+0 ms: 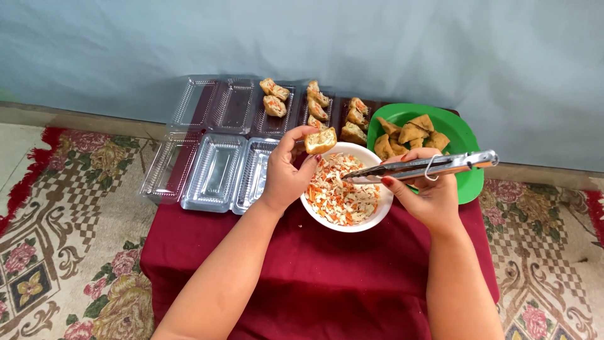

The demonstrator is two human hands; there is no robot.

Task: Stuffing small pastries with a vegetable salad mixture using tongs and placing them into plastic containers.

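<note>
Left hand [286,173] pinches fried tofu pocket [320,140] at 12 o'clock rim of white bowl [376,214] (catching spills, likely). Right hand [428,192] fingers curled, squeezing metal tongs [421,167], tips in shredded filling [343,192].

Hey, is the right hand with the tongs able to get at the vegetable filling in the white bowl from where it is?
Probably yes. The right hand holds the metal tongs with their tips already over the shredded vegetable filling in the white bowl, and nothing lies between them.
</note>
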